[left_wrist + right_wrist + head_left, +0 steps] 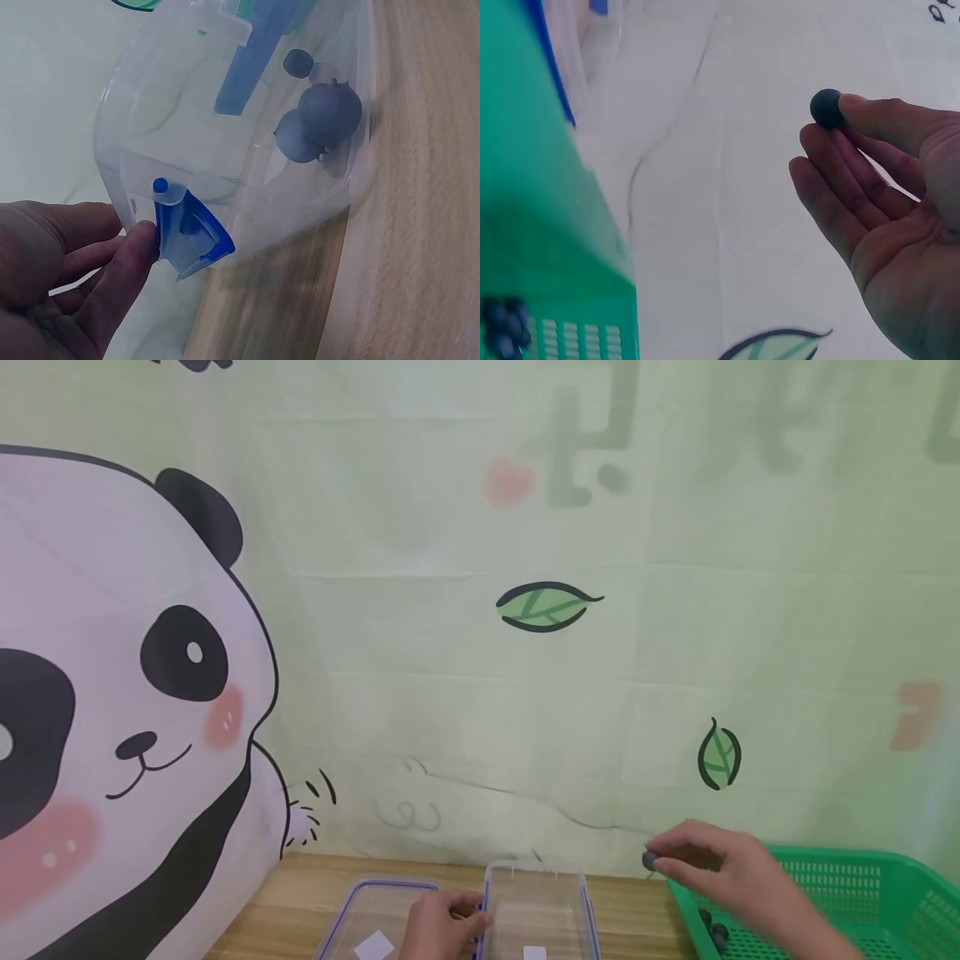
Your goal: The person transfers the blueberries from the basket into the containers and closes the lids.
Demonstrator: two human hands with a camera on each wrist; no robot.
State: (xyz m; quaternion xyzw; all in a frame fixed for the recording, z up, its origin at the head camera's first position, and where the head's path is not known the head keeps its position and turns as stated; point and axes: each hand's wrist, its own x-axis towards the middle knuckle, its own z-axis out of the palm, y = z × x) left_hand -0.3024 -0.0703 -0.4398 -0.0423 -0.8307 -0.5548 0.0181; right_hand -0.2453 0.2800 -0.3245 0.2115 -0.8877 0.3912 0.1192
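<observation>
One blueberry (649,860) sits pinched at my right hand's (723,868) fingertips, between the green basket (862,881) and the clear container (536,910). My left hand (442,927) grips the container's blue latch (191,232). I judge the berry light, soft, easily bruised; hold it gently across its middle.

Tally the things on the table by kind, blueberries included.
Blueberries: 6 (1 blueberry pinched in the right hand, 3 in a clear container, 2 visible in the basket)
Clear container parts with blue clips: 2
Green basket: 1
Total: 9
</observation>
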